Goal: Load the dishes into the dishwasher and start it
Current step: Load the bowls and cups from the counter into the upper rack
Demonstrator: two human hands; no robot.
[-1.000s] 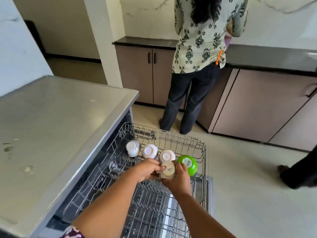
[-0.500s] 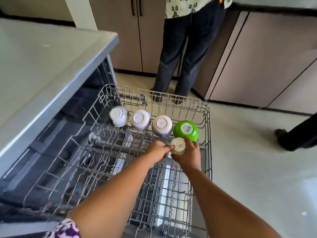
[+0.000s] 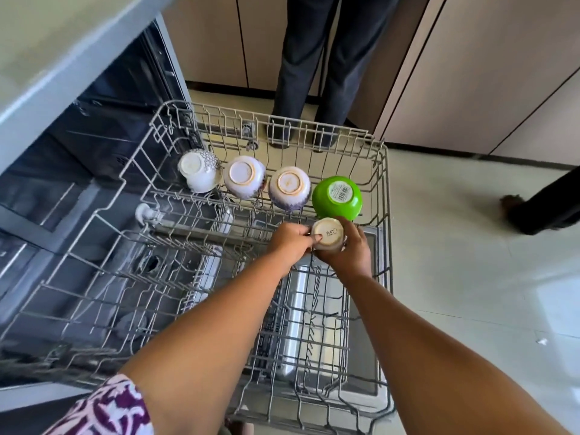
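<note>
Both hands meet over the pulled-out upper rack point(image 3: 381, 171) of the dishwasher point(image 3: 103, 127). The right hand point(image 3: 346, 251) wraps its grip around a small cream cup point(image 3: 328, 233), held base up; the left hand point(image 3: 290, 243) pinches the cup's near edge with thumb and fingertips, so both grips are clamped on it. The cup sits just in front of a green bowl point(image 3: 337, 196), which stands upside down at the right end of a row. To its left along that row are three white bowls point(image 3: 288, 187), all inverted on the tines. Behind the rack another person's legs point(image 3: 309, 58) stand at the cabinets point(image 3: 486, 73).
</note>
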